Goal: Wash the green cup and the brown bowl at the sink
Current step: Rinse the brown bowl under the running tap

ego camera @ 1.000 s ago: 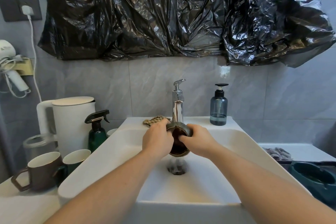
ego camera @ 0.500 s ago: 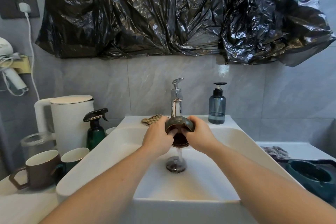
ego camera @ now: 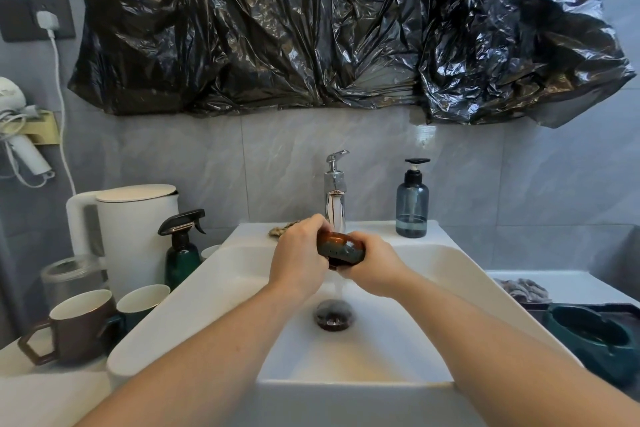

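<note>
On the far left a white hair dryer (ego camera: pixel 14 135) hangs on the wall, and a white plug (ego camera: pixel 46 20) sits in the dark socket above it. Down on the desk (ego camera: pixel 41 395) stands a brown mug (ego camera: pixel 74 326), and the green cup (ego camera: pixel 138 305) is just beside it on the right, touching the side of the sink. Behind them are a white kettle (ego camera: pixel 138 229) and a dark green spray bottle (ego camera: pixel 181 250). The white sink (ego camera: pixel 194 305) fills the middle, with a dark drain (ego camera: pixel 334 315) at the bottom. The left hand (ego camera: pixel 299 258) is curled round the left side of the brown bowl (ego camera: pixel 341 248), and the right hand (ego camera: pixel 375 269) is curled round its right side, so both hands hold it tight. The bowl is up over the sink, right under the shiny tap (ego camera: pixel 335 196), tipped so its inside faces the person. Water runs down from the bowl to the drain. A small cloth (ego camera: pixel 282 229) peeks out behind the left hand. A blue soap bottle (ego camera: pixel 412 204) stands on the back of the sink, to the right of the tap. Crinkly black plastic (ego camera: pixel 329 24) covers the wall up above. On the far right sits a dark green dish (ego camera: pixel 595 340)
</note>
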The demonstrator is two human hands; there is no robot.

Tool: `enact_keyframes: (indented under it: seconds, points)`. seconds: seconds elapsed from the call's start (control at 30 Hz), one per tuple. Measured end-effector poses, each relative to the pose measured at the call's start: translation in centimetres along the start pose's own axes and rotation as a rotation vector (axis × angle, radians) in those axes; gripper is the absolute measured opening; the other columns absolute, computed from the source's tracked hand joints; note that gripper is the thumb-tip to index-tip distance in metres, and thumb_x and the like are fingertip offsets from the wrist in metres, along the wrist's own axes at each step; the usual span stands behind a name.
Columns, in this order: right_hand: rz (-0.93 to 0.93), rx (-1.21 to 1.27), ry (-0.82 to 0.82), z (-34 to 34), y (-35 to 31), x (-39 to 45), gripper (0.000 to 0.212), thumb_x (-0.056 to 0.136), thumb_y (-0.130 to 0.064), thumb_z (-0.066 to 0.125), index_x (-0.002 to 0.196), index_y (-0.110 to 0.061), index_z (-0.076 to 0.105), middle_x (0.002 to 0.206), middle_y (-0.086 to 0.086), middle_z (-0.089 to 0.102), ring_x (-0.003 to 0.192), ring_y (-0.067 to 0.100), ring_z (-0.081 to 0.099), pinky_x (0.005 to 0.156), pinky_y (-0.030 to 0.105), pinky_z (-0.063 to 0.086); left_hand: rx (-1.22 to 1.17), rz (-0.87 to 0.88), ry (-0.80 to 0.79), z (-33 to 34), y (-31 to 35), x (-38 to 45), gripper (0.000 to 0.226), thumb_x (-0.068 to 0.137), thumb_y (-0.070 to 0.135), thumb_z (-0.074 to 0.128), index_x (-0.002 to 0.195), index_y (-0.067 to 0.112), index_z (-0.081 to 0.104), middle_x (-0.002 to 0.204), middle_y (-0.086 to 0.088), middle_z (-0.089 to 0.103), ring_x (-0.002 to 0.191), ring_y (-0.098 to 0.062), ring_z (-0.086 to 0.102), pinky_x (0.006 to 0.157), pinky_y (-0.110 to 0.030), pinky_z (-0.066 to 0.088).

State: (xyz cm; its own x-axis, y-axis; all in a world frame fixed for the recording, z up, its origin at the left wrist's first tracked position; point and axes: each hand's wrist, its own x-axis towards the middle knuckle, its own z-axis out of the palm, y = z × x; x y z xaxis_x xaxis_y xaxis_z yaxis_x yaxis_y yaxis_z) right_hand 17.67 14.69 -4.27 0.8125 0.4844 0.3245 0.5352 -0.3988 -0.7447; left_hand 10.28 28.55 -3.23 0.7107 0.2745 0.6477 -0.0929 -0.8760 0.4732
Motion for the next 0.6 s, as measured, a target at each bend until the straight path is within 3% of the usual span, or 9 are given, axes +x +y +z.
enact_keyframes:
  seconds: [0.1,0.2,0.3,0.43,0.6]
  points:
    - [0.028,-0.028,-0.042,0.2,0.1,0.0,0.042,0.084,-0.009,0.079,0.119,-0.027,0.063,0.104,-0.004,0.068,0.097,0.017,0.063,0.083,0.025,0.051,0.010,0.005,-0.009,0.3,-0.1,0.1,0.050,0.076,-0.012,0.063,0.103,0.029,0.067,0.099,0.006,0.070,0.091,-0.016,0.050,0.076,-0.026,0.036]
    - [0.030,-0.039,0.052,0.0,0.2,0.1,0.028,0.089,-0.006,0.067,0.109,-0.026,0.066,0.096,-0.003,0.069,0.091,0.018,0.065,0.072,0.024,0.052,-0.031,0.020,0.001,0.6,-0.4,0.3,0.045,0.079,-0.009,0.063,0.105,0.027,0.067,0.099,0.004,0.073,0.094,-0.020,0.057,0.078,-0.030,0.043]
    - [0.074,0.046,0.140,-0.3,0.3,0.2,0.021,0.093,-0.007,0.062,0.105,-0.022,0.069,0.095,0.002,0.071,0.088,0.024,0.070,0.073,0.037,0.064,-0.096,-0.013,0.021,0.9,-0.8,0.5,0.031,0.091,0.007,0.071,0.115,0.024,0.065,0.106,0.005,0.074,0.098,-0.019,0.061,0.084,-0.033,0.050]
    - [0.157,0.196,0.098,-0.2,0.1,0.3,0.029,0.095,-0.004,0.057,0.120,-0.015,0.067,0.108,0.011,0.072,0.091,0.030,0.073,0.068,0.041,0.066,-0.092,-0.100,-0.071,1.7,-1.4,0.6,0.021,0.099,0.022,0.064,0.119,0.026,0.062,0.112,0.002,0.072,0.107,-0.026,0.062,0.091,-0.038,0.051]
    - [0.210,0.276,-0.029,0.2,0.0,0.3,0.029,0.100,-0.011,0.052,0.128,-0.014,0.060,0.117,0.010,0.070,0.103,0.029,0.070,0.077,0.041,0.065,-0.044,-0.099,-0.067,1.4,-1.5,0.7,0.009,0.104,0.023,0.057,0.112,0.024,0.061,0.107,-0.001,0.071,0.103,-0.031,0.061,0.086,-0.042,0.051]
